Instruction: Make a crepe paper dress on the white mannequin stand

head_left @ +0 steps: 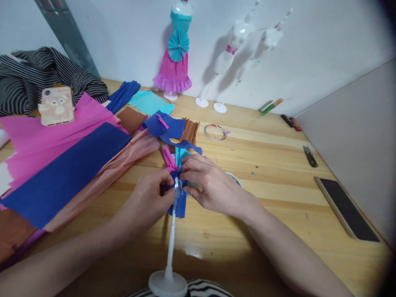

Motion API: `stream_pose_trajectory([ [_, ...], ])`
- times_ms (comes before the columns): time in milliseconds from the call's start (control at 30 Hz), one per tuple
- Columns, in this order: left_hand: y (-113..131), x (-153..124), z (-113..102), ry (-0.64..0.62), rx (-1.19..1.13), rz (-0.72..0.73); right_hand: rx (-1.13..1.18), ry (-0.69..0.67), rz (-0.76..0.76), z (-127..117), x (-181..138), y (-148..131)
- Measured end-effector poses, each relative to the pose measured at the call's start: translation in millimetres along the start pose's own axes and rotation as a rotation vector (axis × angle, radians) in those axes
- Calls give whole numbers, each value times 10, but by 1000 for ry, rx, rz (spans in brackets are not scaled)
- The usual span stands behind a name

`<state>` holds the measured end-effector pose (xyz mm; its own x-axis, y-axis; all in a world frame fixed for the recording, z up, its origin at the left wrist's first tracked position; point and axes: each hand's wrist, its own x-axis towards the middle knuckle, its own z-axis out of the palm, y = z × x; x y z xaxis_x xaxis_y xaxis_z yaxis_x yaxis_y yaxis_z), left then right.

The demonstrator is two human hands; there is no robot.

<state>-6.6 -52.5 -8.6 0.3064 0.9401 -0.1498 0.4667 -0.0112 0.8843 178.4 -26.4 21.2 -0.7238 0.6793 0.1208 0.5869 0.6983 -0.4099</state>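
A small mannequin's white stand [171,243] lies tilted, its round base [168,284] toward me and its upper part hidden in paper. Dark blue crepe paper [181,207] wraps around that end, with a pink paper piece [169,159] and a turquoise paper piece [180,154] sticking out beyond it. From the left, my left hand [154,192] pinches the blue paper between thumb and bent fingers. My right hand [204,181] closes on the same bundle from the right, its fingertips at the gathered blue paper.
Crepe paper sheets [71,173] cover the left, with a phone in a bear case [57,106] on them. A dressed mannequin [177,53] and two bare mannequins [224,62] stand by the wall. A bracelet-like ring [215,133], a cutter [309,156] and a dark-screened phone [346,208] lie rightward.
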Motion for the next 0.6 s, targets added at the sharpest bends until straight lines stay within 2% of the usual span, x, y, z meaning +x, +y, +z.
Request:
stream_pose_trajectory([
  [333, 36, -50, 3, -39, 67, 52, 13, 43, -12, 44, 2, -8],
  [600, -7, 15, -15, -64, -71, -3, 32, 11, -14, 14, -20, -4],
])
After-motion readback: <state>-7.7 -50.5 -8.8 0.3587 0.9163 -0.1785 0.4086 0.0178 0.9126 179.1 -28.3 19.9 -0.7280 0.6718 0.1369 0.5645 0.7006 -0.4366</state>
